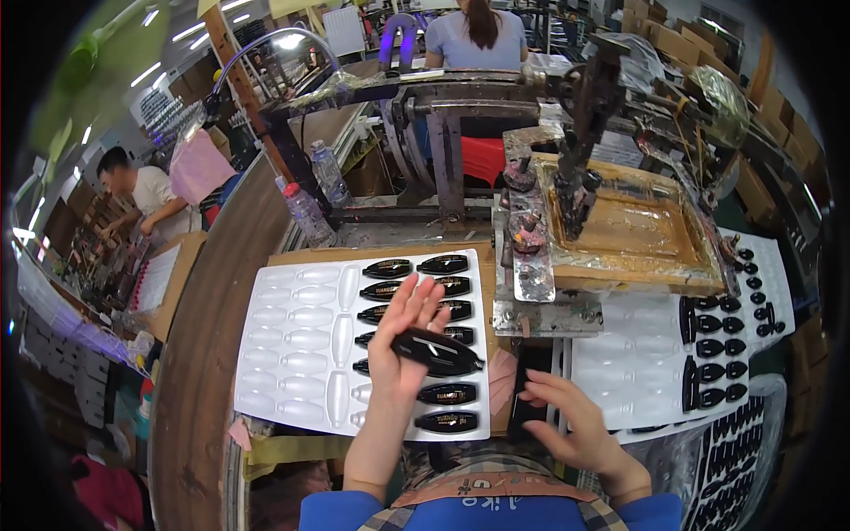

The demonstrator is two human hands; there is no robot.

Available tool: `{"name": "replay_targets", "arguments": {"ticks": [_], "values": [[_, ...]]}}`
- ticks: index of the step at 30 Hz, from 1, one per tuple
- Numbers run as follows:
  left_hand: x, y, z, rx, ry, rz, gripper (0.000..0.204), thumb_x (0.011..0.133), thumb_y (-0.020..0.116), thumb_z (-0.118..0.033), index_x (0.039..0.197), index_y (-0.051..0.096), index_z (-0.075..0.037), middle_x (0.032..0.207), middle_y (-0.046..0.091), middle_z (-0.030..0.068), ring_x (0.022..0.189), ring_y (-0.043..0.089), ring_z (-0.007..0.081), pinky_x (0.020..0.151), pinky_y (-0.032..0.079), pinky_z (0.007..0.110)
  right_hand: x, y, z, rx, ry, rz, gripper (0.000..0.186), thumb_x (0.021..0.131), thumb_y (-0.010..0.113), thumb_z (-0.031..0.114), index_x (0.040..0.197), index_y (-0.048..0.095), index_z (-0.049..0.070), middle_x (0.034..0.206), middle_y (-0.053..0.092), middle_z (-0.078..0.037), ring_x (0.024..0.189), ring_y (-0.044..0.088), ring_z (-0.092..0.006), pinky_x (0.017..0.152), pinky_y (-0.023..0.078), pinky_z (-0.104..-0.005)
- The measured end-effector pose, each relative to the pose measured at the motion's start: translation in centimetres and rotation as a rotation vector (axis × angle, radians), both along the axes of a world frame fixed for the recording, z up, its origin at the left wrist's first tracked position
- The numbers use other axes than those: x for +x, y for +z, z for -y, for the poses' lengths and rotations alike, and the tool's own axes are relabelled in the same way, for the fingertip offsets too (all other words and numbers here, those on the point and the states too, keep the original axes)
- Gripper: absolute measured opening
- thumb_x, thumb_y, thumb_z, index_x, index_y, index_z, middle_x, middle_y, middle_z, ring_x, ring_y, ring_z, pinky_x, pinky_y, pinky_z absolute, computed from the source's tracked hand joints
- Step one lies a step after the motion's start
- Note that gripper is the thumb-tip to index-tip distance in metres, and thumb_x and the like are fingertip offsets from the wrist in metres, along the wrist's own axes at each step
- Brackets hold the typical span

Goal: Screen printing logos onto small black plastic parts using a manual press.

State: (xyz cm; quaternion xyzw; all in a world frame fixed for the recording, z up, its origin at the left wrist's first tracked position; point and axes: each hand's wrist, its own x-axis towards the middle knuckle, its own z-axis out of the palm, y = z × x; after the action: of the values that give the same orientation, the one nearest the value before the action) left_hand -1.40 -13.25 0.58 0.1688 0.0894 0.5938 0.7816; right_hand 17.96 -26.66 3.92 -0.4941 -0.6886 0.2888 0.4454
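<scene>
My left hand (pixel 407 327), at the middle over a white moulded tray (pixel 276 389), holds a glossy black bottle-shaped piece (pixel 436 352) tilted across its palm. Similar black pieces (pixel 447 422) with gold lettering fill cavities in the tray's right part, while its left cavities show bare white. My right hand (pixel 567 416) is just right of that piece, fingers curved and apart, at a narrow dark fixture (pixel 531 389) below the machine's metal plate (pixel 549 319); whether it touches the fixture is hard to tell. A pink cloth (pixel 501 376) lies beside the fixture.
A screen frame (pixel 633 274) on a metal press stands at right, above another white tray (pixel 620 380) holding black pieces. Two plastic bottles (pixel 310 217) stand behind the left tray. One co-worker (pixel 150 199) works at left, another (pixel 474 40) sits beyond the press.
</scene>
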Motion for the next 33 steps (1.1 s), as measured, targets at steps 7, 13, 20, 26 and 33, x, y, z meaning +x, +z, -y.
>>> {"name": "replay_targets", "arguments": {"ticks": [7,13,20,26,33], "values": [[1.6,0.8,4.7,0.062,-0.121,-0.167,0.052,0.085,0.044,-0.025,0.125,0.029,0.003,0.123,0.039,0.0226,0.116,0.037,0.0330,0.098,0.029,0.046,-2.4,-1.8,-1.0,0.294,0.044,0.113,0.036,0.073,0.063,0.005,0.107,0.051,0.002,0.095,0.054,-0.012,0.071,0.059,-0.0190,0.062,0.048,-0.0262],[1.9,0.1,5.0,0.211,-0.128,-0.212,0.077,0.082,0.037,-0.055,0.129,0.021,0.003,0.131,0.024,0.0271,0.122,0.026,0.0352,0.101,0.019,0.048,-1.4,-5.0,-0.1,-0.490,0.064,-0.925,0.025,0.086,0.048,0.010,0.108,0.046,-0.002,0.087,0.056,-0.009,0.065,0.053,-0.0103,0.061,0.043,-0.0218],[1.7,-2.2,6.6,0.365,0.002,-0.581,0.073,0.080,0.047,-0.049,0.127,0.024,0.003,0.123,0.038,0.0231,0.116,0.037,0.0293,0.097,0.027,0.038,-2.0,-5.1,-0.5,-0.894,0.238,-1.456,0.031,0.089,0.042,0.024,0.109,0.047,0.000,0.088,0.057,-0.010,0.063,0.046,-0.0086,0.056,0.039,-0.0206],[1.5,-3.7,7.2,0.377,-0.042,-0.525,0.069,0.081,0.049,-0.041,0.126,0.024,0.005,0.124,0.038,0.0203,0.116,0.037,0.0263,0.097,0.026,0.036,-2.4,-6.8,-0.3,-1.124,0.460,-1.926,0.038,0.090,0.040,0.026,0.113,0.042,-0.004,0.091,0.054,-0.010,0.061,0.041,-0.0035,0.052,0.037,-0.0162],[1.8,-3.6,7.4,0.398,-0.124,-0.454,0.060,0.083,0.049,-0.027,0.126,0.025,0.006,0.121,0.042,0.0185,0.115,0.039,0.0240,0.099,0.025,0.035,-2.9,-6.5,0.2,-1.221,0.628,-2.334,0.036,0.091,0.036,0.022,0.113,0.041,-0.007,0.088,0.050,-0.006,0.058,0.043,-0.0017,0.049,0.037,-0.0151]]}}
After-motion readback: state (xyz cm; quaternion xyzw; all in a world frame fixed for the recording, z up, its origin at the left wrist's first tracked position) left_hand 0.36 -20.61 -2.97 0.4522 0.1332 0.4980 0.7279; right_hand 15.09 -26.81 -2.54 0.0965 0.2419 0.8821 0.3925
